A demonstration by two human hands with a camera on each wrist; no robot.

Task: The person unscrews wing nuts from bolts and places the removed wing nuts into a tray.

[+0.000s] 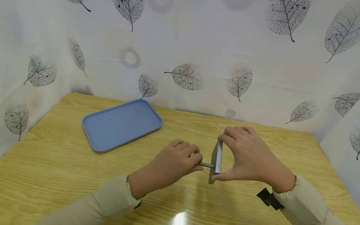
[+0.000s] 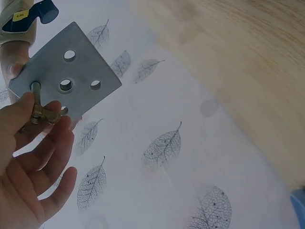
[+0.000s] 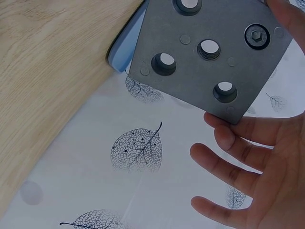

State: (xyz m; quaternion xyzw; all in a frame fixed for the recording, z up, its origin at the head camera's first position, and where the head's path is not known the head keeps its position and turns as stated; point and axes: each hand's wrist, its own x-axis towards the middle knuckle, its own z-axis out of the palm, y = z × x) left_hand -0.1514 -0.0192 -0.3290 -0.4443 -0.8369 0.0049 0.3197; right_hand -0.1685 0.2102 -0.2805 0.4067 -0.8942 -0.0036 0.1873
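Note:
Held up over the table is a square grey metal plate [image 1: 218, 157] with several round holes. My right hand [image 1: 253, 157] grips it by opposite edges between thumb and fingers. Through one corner hole runs a bolt [image 2: 36, 90]; its hex-socket head [image 3: 257, 36] sits in the hole on the side facing the right palm. The bolt's threaded end sticks out toward my left hand [image 1: 171, 163]. A brass wing nut [image 2: 46, 114] is on that end, pinched between left thumb and fingers. The other left fingers are loosely curled.
A blue rectangular tray [image 1: 121, 124] lies at the back left of the wooden table [image 1: 57, 171]. White sheeting [image 1: 194, 30] printed with leaves encloses the back and sides. A dark strap buckle [image 1: 270, 199] hangs at the right wrist.

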